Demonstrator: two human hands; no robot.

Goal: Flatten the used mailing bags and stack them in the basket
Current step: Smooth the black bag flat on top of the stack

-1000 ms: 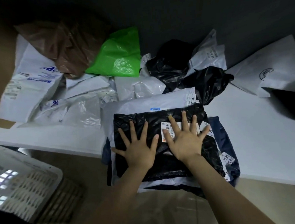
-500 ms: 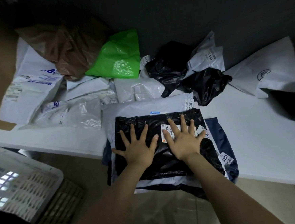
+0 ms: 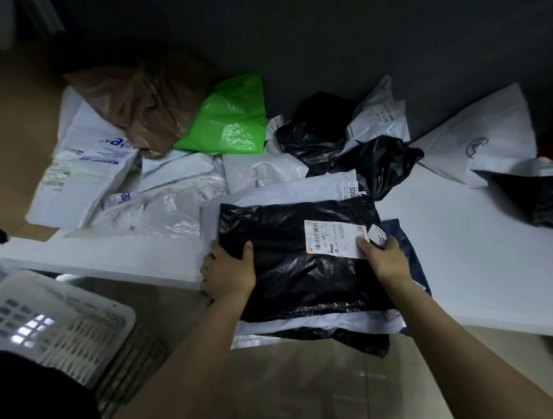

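Observation:
A flattened black mailing bag [image 3: 292,261] with a white shipping label [image 3: 335,237] tops a stack of flat bags [image 3: 314,328] at the white table's front edge. My left hand [image 3: 229,272] grips the stack's left side, thumb on top of the black bag. My right hand [image 3: 385,260] grips the right side, thumb on the label. The stack overhangs the table edge. A white slotted basket [image 3: 56,326] stands on the floor at lower left, apart from both hands.
Crumpled bags crowd the back of the white table [image 3: 471,260]: white ones [image 3: 87,178], a brown one [image 3: 140,97], a green one [image 3: 228,120], black ones [image 3: 377,165], and a white bag with a logo [image 3: 481,140] at right. A dark wall rises behind.
Both hands were pressing flat on the black bag with fingers spread; they have slid apart to its left and right sides and now grip the stack.

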